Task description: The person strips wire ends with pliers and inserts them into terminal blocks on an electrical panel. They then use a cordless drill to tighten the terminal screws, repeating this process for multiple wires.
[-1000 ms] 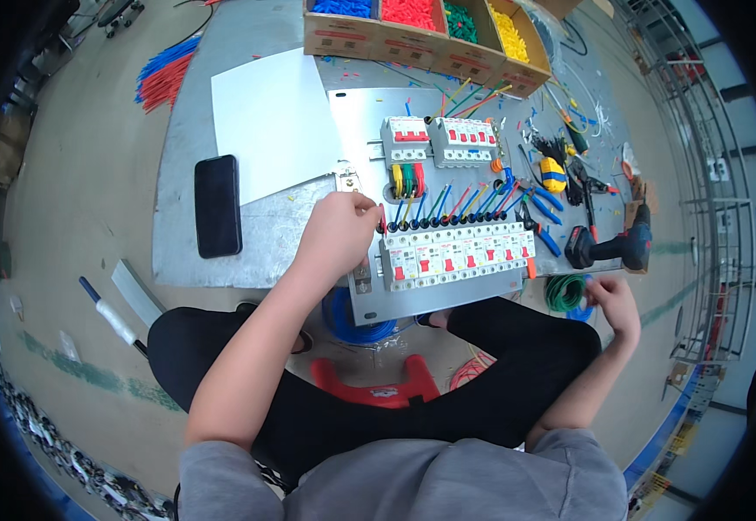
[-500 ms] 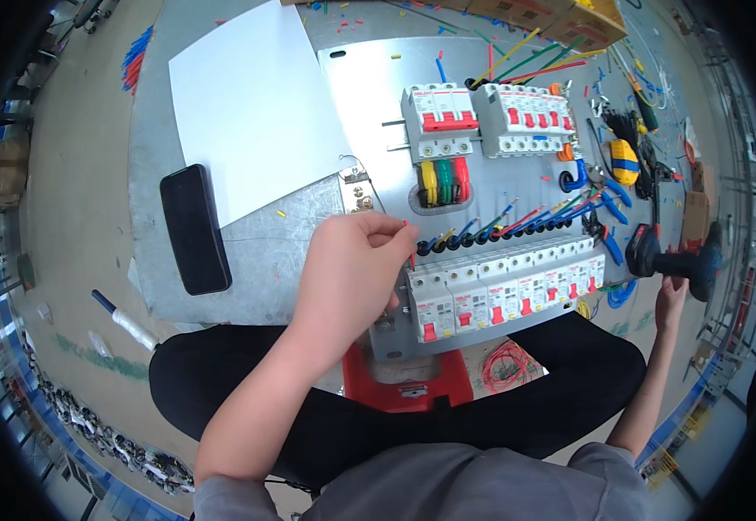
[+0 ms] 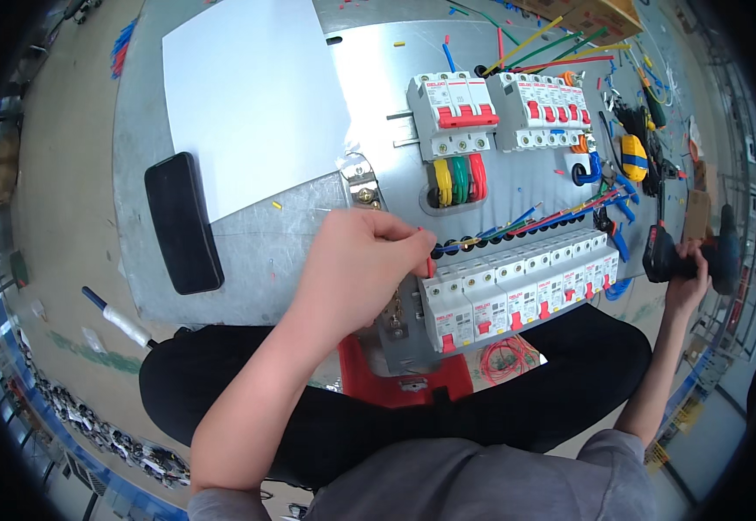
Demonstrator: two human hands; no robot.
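Left hand: one, thumb and forefinger closed in a pinch upon one red wire piece, which we find at the left end of the lower breaker row; whether its lower tip sits in a terminal we cannot tell. Right hand: one, fingers bent against the handle of one cordless drill at the table's right side; how fully they close around it we cannot tell. Metal plate: one, bearing the breakers. Lower breaker row: we count seven red toggles. Upper left breaker: one, with a red linked lever. Upper right breaker group: we count five red toggles. Wire loops below the upper left breaker: three colours, yellow, green, red. Phone: one, dark-screened, beside one white sheet.
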